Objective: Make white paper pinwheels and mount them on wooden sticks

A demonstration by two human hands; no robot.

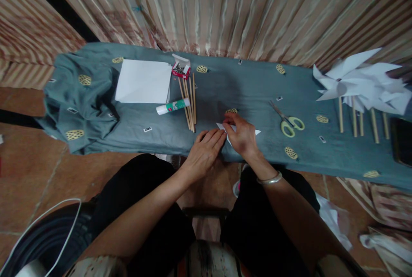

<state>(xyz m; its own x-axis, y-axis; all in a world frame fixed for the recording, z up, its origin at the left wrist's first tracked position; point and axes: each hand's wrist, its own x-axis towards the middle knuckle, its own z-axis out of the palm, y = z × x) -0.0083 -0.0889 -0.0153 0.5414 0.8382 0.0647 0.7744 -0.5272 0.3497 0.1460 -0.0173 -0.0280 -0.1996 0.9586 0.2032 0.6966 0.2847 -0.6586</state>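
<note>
White, pointed paper piece [258,132]: beneath your right hand [241,134], the nearer.
Long axis roughly left–right; right thumb and fingertips curled nearly together, grip unclear. Your left hand [207,150] lies flat just left, gripping nothing visible.

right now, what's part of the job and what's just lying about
Likely job: small white paper piece; white paper stack; wooden sticks; green-white glue stick; open red box; green-handled scissors; white paper pinwheels.
Likely lying about: black rectangular object; white cable.
</note>
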